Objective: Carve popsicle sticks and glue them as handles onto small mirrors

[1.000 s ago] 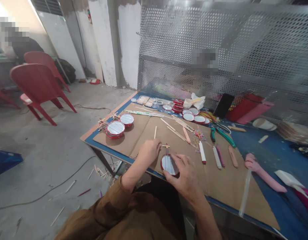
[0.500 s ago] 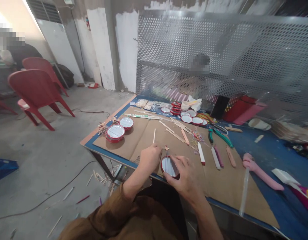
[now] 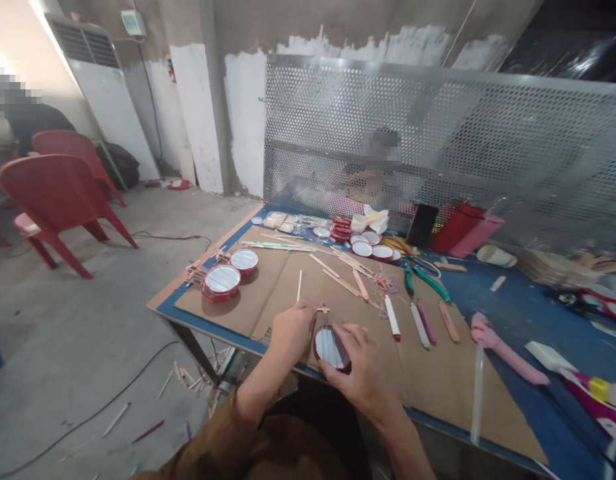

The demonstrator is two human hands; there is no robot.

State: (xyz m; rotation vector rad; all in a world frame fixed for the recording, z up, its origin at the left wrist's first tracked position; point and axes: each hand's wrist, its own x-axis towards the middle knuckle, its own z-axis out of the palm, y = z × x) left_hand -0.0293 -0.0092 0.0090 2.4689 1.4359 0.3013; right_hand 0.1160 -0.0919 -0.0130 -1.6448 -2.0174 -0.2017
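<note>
Near the front edge of the cardboard sheet (image 3: 258,313), my right hand (image 3: 361,363) curls around a small round red-rimmed tin (image 3: 329,350) with a pale face and strings across it. A short wooden neck with a crosspiece (image 3: 323,309) sticks out from its far side, like a miniature banjo. My left hand (image 3: 289,332) is closed just left of it, and a thin wooden stick (image 3: 299,285) rises from its fingertips. Two similar stringed tins, one larger in view (image 3: 221,280) and one behind it (image 3: 243,261), lie at the left.
A pink glue gun (image 3: 508,353) lies right, with green-handled pliers (image 3: 428,285), markers (image 3: 392,318) and wooden strips (image 3: 341,283) nearer the middle. White-faced tins (image 3: 362,248) sit at the back before a perforated metal panel (image 3: 438,127). Red chairs (image 3: 53,193) stand left; a person sits beyond.
The camera view has tilted up slightly and turned right, so the table appears lower and further left. Both hands keep their holds on the stick and the tin.
</note>
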